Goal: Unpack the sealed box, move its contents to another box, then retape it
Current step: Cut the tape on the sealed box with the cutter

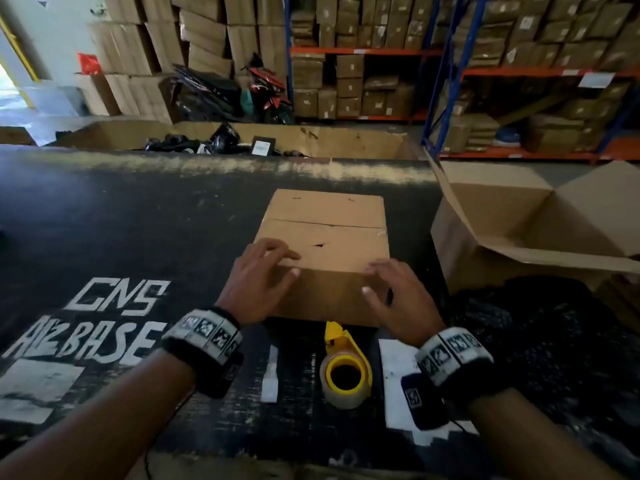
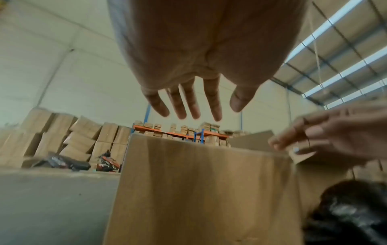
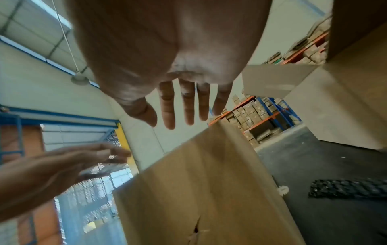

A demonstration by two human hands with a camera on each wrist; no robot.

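**Both hands over a shut box, tape roll waiting**

A small cardboard box (image 1: pixel 323 244) sits on the dark table (image 1: pixel 138 216), its top flaps folded shut along a seam with no tape I can make out across it. The left hand (image 1: pixel 258 275) is at the near left corner, fingers spread and nearly straight, tips on or just above the top; the right hand (image 1: pixel 398 299) is at the near right corner, fingers spread too. From the wrist views both palms are wide open and neither has hold of anything; whether they actually touch the cardboard I can't say for sure.

A yellow tape dispenser (image 1: pixel 344 372) with a clear roll lies just in front of the box, between the two wrists. A bigger box (image 1: pixel 519 233) stands open to the right, with black wrapped packages (image 1: pixel 540 334) heaped before it.

My guess is this is either the start of opening the box or the closing-up before taping. Next, one hand would need to hold the flaps flat while the other picks up the dispenser.

White stencilled letters on the table read "CNS" (image 1: pixel 119 294), with what looks like "AIRBASE" underneath. The labels on the shelved cartons are too small to read.
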